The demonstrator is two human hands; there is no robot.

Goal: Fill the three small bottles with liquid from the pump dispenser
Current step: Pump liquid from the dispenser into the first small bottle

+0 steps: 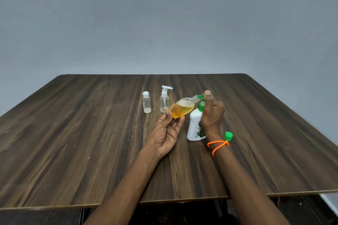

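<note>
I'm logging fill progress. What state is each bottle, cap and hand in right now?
Tilted bottle: uncapped, partly filled with amber liquid, mouth at spout.
Pump dispenser: upright.
Flip-cap bottle: upright, capped.
Small pump bottle: upright, looks empty.
Green cap: off, on table.
Left hand: holds tilted bottle.
Right hand: on pump head.

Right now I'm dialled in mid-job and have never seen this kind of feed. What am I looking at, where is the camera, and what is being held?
There is no machine here: a person works with two bare hands. The single picture comes from a camera worn on the person's head, looking forward and down over a wooden table.

The left hand holds a small clear bottle, tilted, about half full of amber liquid. Its open neck meets the green nozzle of the white pump dispenser. The right hand is on the pump head, thumb on top.

Two more small bottles stand behind: one with a white cap and one with a white pump top. Both look nearly empty. A loose green cap lies beside the right wrist.
</note>
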